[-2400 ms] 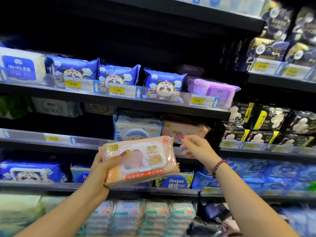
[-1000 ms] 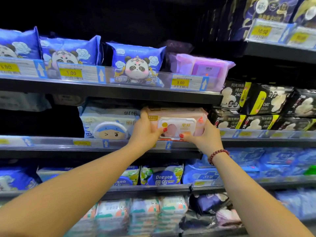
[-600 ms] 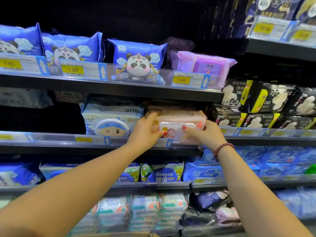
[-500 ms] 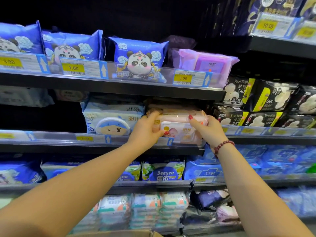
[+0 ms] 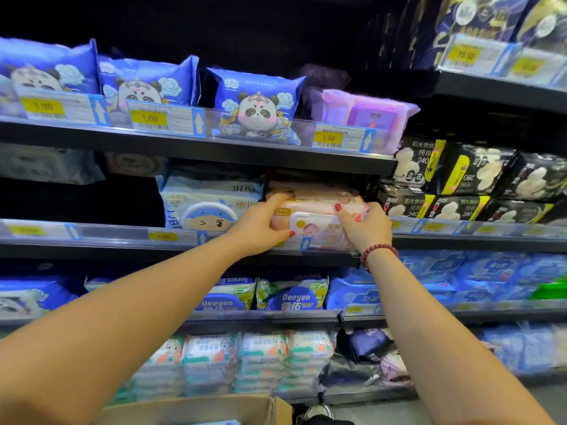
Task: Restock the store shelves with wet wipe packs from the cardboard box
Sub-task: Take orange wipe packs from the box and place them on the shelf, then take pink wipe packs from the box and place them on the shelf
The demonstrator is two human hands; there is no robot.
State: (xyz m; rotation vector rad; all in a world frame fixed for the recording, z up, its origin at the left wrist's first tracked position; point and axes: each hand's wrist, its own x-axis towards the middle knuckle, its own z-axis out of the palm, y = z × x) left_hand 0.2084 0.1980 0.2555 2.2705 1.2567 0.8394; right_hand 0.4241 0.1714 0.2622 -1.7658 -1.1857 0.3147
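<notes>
A peach wet wipe pack (image 5: 316, 223) with a white lid lies at the front of the second shelf (image 5: 122, 250), under another peach pack. My left hand (image 5: 260, 225) grips its left end, thumb on the front and fingers over the top. My right hand (image 5: 365, 227) grips its right end, one finger lying across the top edge. The cardboard box (image 5: 196, 409) shows only its rim at the bottom edge of the view.
A pale blue wipe pack (image 5: 208, 204) stands just left of the peach one. Black cotton-pad packs (image 5: 454, 191) fill the shelf to the right. Blue panda packs (image 5: 257, 105) and a purple pack (image 5: 365, 115) sit on the shelf above. Lower shelves hold several more packs.
The pack went from my left hand alone up to the second shelf, both hands on it. Over the last second it sank lower behind the shelf's price rail.
</notes>
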